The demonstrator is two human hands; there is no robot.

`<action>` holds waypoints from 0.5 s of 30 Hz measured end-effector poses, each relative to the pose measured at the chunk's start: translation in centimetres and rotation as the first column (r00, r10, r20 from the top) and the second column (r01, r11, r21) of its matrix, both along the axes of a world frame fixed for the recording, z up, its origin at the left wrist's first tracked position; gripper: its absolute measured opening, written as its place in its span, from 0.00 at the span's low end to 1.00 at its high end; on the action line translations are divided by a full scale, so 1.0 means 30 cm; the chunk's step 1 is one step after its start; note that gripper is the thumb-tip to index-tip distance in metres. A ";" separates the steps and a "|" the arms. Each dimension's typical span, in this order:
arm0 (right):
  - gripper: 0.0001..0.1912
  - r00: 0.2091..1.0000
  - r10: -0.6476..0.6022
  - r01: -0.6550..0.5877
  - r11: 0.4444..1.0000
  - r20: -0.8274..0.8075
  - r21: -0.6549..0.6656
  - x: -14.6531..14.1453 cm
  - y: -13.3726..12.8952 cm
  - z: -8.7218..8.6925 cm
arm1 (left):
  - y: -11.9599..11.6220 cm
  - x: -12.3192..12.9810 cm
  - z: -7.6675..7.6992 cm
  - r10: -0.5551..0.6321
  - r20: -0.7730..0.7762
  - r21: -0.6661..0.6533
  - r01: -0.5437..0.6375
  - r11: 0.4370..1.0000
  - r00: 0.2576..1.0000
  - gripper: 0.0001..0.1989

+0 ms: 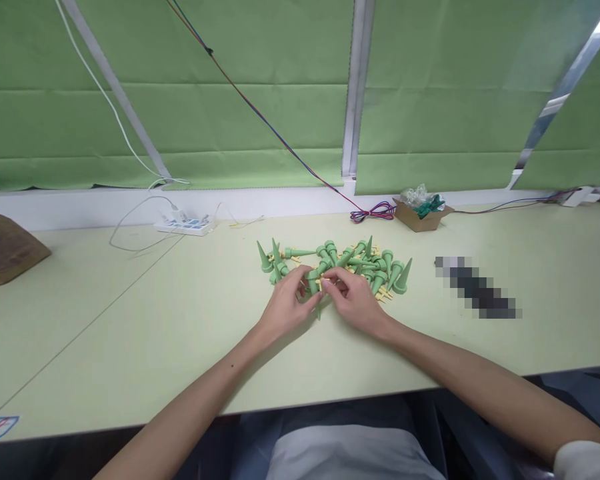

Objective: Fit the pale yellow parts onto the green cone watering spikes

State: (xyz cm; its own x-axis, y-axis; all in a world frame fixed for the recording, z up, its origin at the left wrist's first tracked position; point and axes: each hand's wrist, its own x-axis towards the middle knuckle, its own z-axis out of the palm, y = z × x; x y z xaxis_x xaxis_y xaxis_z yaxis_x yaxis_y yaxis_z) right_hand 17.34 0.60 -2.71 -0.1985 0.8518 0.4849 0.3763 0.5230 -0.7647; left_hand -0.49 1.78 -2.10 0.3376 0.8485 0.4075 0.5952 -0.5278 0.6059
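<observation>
My left hand [286, 303] is closed around a green plastic watering spike [313, 283], its pointed tip showing below the fingers. From the other side, my right hand [356, 301] pinches a small yellow plastic piece [319, 285] against the spike's wide end. How deep that piece sits in the spike is hidden by my fingertips. Just beyond both hands lies a loose pile of similar green spikes [379, 280], some standing on their wide ends and others on their sides. Small yellow pieces [384, 293] are scattered among them.
A cardboard box [420, 219] with clear plastic and green material stands at the back right, beside coiled wires [375, 212]. A power strip [185, 227] lies at the back left. A brown paper bag [7, 247] is far left. A pixelated dark object [480, 290] lies right.
</observation>
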 end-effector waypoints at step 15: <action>0.09 0.998 -0.009 0.008 1.000 -0.058 -0.019 -0.002 0.003 -0.002 | -0.006 0.004 0.000 -0.018 0.157 -0.144 0.041 0.989 0.988 0.19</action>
